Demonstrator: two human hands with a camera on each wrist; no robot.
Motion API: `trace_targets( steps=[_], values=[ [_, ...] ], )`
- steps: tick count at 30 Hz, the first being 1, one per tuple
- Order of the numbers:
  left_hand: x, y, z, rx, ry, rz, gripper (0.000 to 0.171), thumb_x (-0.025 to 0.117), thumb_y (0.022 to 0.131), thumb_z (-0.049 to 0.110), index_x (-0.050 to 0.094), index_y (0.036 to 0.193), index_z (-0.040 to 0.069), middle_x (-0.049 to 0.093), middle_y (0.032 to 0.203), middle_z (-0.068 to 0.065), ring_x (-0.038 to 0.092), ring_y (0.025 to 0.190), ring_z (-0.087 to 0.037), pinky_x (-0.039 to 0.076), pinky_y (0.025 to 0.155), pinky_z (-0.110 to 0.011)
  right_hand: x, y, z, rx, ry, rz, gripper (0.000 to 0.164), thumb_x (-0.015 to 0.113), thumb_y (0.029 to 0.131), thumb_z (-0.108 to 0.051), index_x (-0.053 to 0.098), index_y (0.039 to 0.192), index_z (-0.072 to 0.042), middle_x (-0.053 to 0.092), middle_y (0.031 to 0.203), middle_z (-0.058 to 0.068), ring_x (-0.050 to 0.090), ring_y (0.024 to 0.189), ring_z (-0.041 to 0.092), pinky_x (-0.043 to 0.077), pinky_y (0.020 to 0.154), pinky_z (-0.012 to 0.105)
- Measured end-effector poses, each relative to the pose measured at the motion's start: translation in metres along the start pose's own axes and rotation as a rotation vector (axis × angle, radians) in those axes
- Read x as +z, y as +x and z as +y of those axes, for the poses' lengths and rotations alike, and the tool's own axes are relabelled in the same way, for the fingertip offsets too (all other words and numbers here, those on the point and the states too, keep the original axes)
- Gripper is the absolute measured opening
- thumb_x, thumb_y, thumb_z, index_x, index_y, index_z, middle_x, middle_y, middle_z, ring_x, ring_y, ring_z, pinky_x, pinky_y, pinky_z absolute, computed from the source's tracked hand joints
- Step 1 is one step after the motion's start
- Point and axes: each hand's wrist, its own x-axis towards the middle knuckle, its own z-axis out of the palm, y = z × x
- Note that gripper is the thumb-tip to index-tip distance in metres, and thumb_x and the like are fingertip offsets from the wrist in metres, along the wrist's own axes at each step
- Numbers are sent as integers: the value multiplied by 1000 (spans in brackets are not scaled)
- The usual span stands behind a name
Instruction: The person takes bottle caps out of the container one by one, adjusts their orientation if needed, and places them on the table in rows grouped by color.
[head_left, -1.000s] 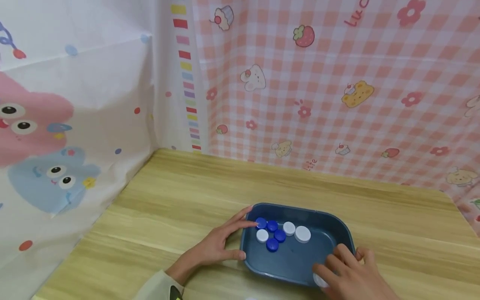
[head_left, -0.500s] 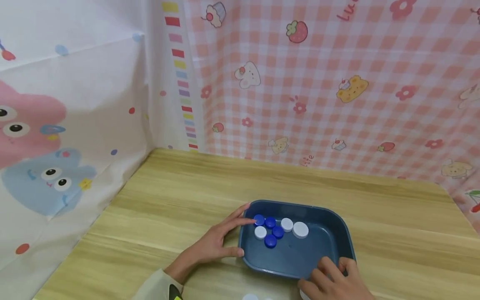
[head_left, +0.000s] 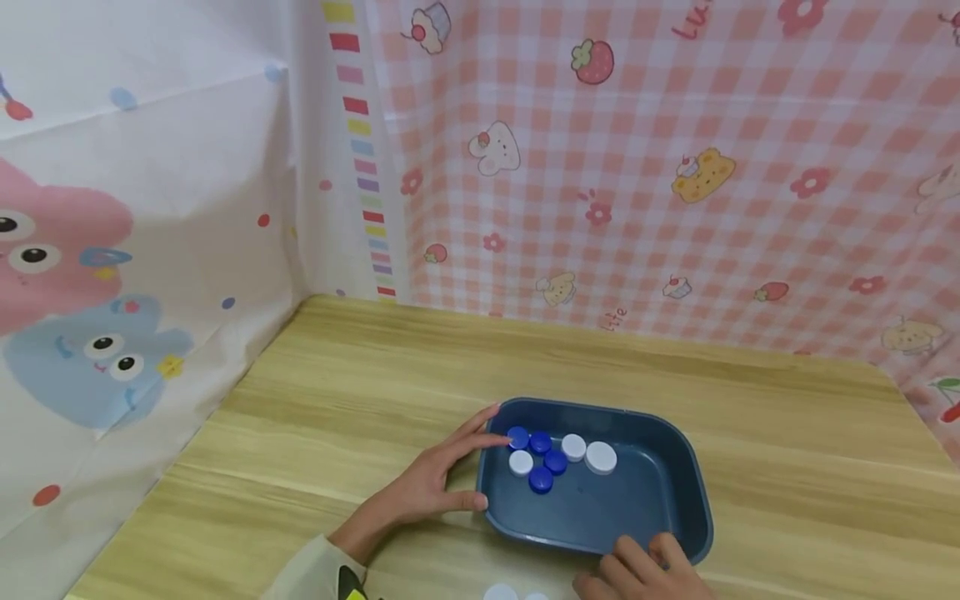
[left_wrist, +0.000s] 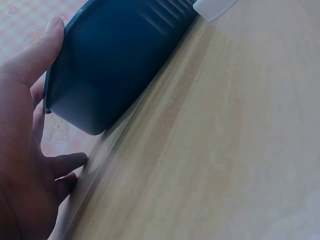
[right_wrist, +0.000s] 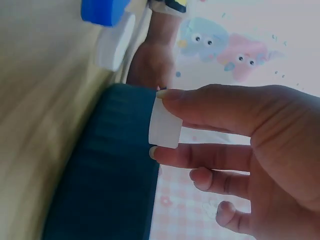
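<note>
A dark blue tray [head_left: 600,512] holds several blue bottle caps [head_left: 541,480] and white bottle caps [head_left: 601,457], grouped toward its far left. My left hand [head_left: 423,483] rests at the tray's left side, the thumb at the rim. Its index finger [head_left: 487,442] reaches over the rim to the leftmost blue cap. My right hand [head_left: 637,575] is at the tray's front right rim. The right wrist view shows its thumb and index finger pinching a white cap [right_wrist: 165,124] close by the tray wall [right_wrist: 115,165]. This cap is hidden in the head view.
More white caps [head_left: 501,592] lie on the wooden table [head_left: 360,400] in front of the tray, cut off by the frame. A blue cap [right_wrist: 102,11] shows beside a white one [right_wrist: 115,42] in the right wrist view. Printed cloths [head_left: 637,167] hang behind and at left.
My right hand has moved left and toward me along the tray's front rim, with the white cap in its fingers. The left hand keeps its place; the head view has shifted slightly.
</note>
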Motion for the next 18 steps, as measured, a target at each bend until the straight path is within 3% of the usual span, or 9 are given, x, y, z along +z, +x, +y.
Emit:
trace_targets(
  steps=[5,11,18],
  values=[
    [0,-2,-1,6,-5,-1,68,77,81,17,47,142,22,10,160,4,15,144,-19,24,108,-56,11,4,-10,1,-15,66,31,43,96,-56,60,91,-30,34,71,-15,31,67,5,17,57,21],
    [1,-2,1,11,-2,-2,68,77,81,16,46,142,21,10,160,4,16,143,-19,25,108,-56,16,8,-19,49,77,-48,37,40,96,-59,58,85,-29,28,69,-14,27,59,3,19,48,17],
    [0,0,1,-1,2,-4,68,77,81,16,46,142,22,10,160,6,15,144,-17,24,108,-57,25,10,-21,24,101,-21,36,42,97,-55,57,81,-26,27,66,-15,23,55,-1,17,45,13]
  ],
)
